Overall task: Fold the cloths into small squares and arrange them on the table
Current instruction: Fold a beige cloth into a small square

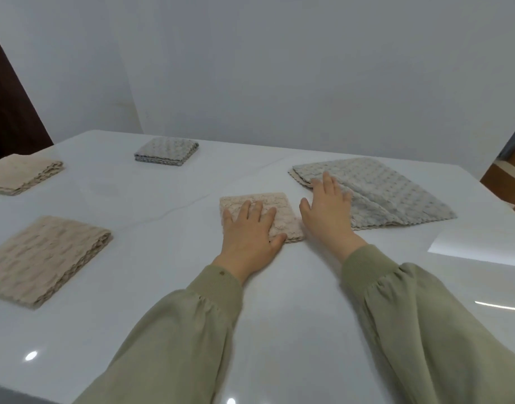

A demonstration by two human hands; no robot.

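A small beige folded cloth (282, 209) lies in the middle of the white table (168, 287). My left hand (249, 237) presses flat on it with straight fingers. To its right lies a larger grey cloth (396, 191), folded loosely in a wide shape. My right hand (327, 212) rests flat at the grey cloth's near left edge, fingers straight and spread. Three folded squares lie further off: a grey one (166, 152) at the back, a beige one (21, 173) at the far left, and a beige one (43, 258) at the near left.
A white wall stands right behind the table's far edge. A dark brown door or panel (8, 112) shows at the left. A brown box-like object (509, 176) sits beyond the table's right edge.
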